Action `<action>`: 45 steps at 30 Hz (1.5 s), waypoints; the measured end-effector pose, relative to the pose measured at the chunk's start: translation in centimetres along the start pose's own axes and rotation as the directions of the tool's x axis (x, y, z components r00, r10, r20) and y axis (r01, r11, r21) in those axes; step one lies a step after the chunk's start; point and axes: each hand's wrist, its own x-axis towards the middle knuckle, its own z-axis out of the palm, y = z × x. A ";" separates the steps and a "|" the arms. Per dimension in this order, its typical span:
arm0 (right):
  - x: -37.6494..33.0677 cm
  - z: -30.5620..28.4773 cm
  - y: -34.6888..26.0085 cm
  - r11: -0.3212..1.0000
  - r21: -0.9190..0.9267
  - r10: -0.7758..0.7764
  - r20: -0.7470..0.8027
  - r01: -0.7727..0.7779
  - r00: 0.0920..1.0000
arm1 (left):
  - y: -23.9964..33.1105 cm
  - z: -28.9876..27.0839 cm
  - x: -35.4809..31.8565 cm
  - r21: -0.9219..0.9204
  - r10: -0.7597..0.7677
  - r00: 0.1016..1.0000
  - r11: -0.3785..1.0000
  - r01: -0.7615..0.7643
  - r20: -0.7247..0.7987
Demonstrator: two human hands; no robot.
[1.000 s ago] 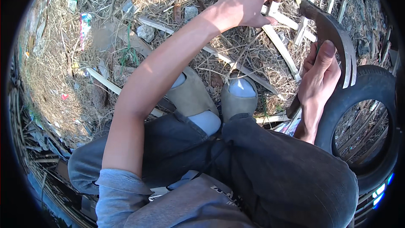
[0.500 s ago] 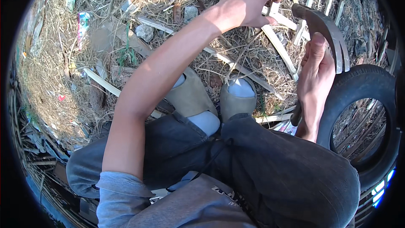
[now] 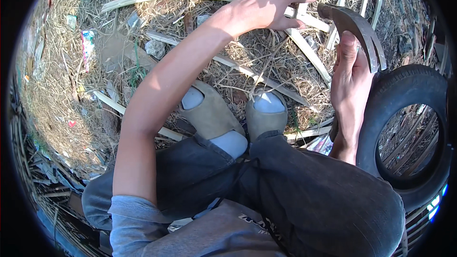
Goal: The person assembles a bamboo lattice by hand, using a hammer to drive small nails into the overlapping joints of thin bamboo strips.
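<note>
The ground (image 3: 62,104) is covered with dry straw and scattered pale split strips. A black tyre (image 3: 404,95) lies at its right edge, beside the person's right knee. Two tan slippers (image 3: 214,114) over grey socks rest on the straw in the middle. The right hand (image 3: 351,83) is closed around the handle of a curved sickle (image 3: 354,26), whose dark blade arcs up above the tyre's upper rim. The left hand (image 3: 269,1) reaches toward the far edge of the ground, fingers curled around a bamboo strip (image 3: 304,4), which runs among the other strips there.
</note>
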 end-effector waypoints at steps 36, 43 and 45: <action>-2.4 -0.5 2.7 0.992 -0.123 0.029 0.146 -0.011 0.989 | -2.2 2.1 0.5 0.347 0.066 0.995 0.934 -0.090 0.082; -1.9 -1.2 0.6 0.990 -0.044 -0.133 0.060 0.135 0.989 | -0.9 1.0 1.3 0.237 -0.009 0.988 0.971 -0.028 0.153; -2.7 -1.4 2.5 0.998 -0.053 0.028 0.174 -0.019 0.984 | -0.7 2.0 2.3 0.219 0.021 0.988 0.974 -0.055 0.154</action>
